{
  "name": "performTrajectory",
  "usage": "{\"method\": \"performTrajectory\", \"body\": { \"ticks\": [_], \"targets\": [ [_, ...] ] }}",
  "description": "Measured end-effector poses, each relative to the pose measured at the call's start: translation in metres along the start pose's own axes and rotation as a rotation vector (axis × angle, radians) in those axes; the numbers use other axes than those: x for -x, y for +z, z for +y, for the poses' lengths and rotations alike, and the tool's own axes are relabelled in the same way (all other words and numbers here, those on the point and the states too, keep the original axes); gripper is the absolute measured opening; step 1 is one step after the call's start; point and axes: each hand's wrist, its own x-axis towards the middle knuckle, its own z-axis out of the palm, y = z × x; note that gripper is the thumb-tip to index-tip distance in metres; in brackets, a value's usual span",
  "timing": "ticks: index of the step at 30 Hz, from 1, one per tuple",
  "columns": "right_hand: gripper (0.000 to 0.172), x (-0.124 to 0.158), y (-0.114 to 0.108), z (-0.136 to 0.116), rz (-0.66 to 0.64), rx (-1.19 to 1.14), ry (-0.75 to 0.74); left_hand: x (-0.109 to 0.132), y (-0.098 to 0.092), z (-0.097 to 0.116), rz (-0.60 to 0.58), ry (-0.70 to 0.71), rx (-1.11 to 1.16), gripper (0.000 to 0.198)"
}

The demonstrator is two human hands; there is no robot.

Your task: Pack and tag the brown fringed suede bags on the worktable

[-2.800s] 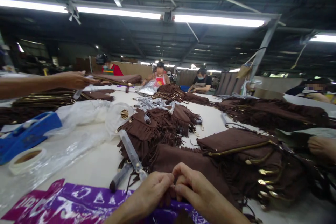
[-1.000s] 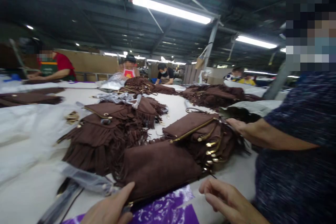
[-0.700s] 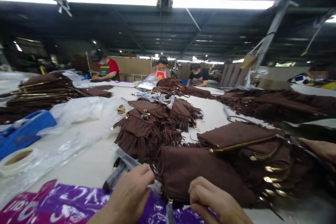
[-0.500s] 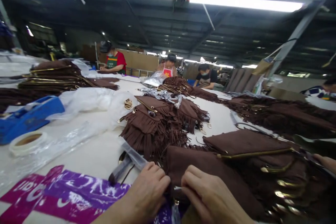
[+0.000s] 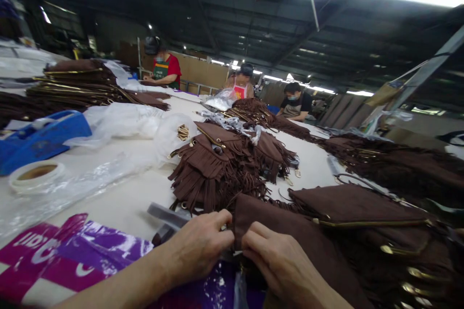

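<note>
A brown suede-like bag (image 5: 290, 222) lies at the front, its near left corner between my hands. My right hand (image 5: 279, 256) is closed with curled fingers on the near edge of this bag. My left hand (image 5: 203, 241) is closed at the bag's left corner, its fingertips touching or almost touching the edge; what it pinches is hidden. Behind my left wrist lies a strap in a clear plastic sleeve (image 5: 168, 215). Below and between the hands hangs a small plastic-wrapped piece (image 5: 239, 289). A purple and magenta printed plastic sheet (image 5: 94, 251) lies under my left forearm.
Fringed brown bags (image 5: 217, 164) are heaped ahead, with zippered brown bags (image 5: 362, 205) at right and a stack of brown pieces (image 5: 76, 82) at far left. A blue tape dispenser (image 5: 47, 137), a tape roll (image 5: 36, 176) and clear plastic (image 5: 126, 125) lie left. Several people work beyond.
The view has tilted down and shifted slightly left. My left hand has moved up closer to the bag's corner, covering more of the sleeved strap. My right hand stays at the bag's edge.
</note>
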Motion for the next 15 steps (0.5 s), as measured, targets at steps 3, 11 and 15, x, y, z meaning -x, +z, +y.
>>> {"method": "performTrajectory", "body": {
  "ticks": [3, 11, 15],
  "targets": [
    [0.013, -0.009, -0.003, 0.002, 0.014, 0.189, -0.027, -0.002, -0.003, -0.009, 0.006, -0.005, 0.119, 0.012],
    [0.014, -0.023, -0.008, 0.005, 0.023, 0.251, -0.067, -0.007, -0.005, -0.017, 0.025, 0.024, 0.259, 0.015],
    [0.015, -0.026, -0.01, 0.002, 0.0, 0.214, -0.079, -0.008, -0.006, -0.017, 0.035, 0.031, 0.274, 0.015]
  ]
}}
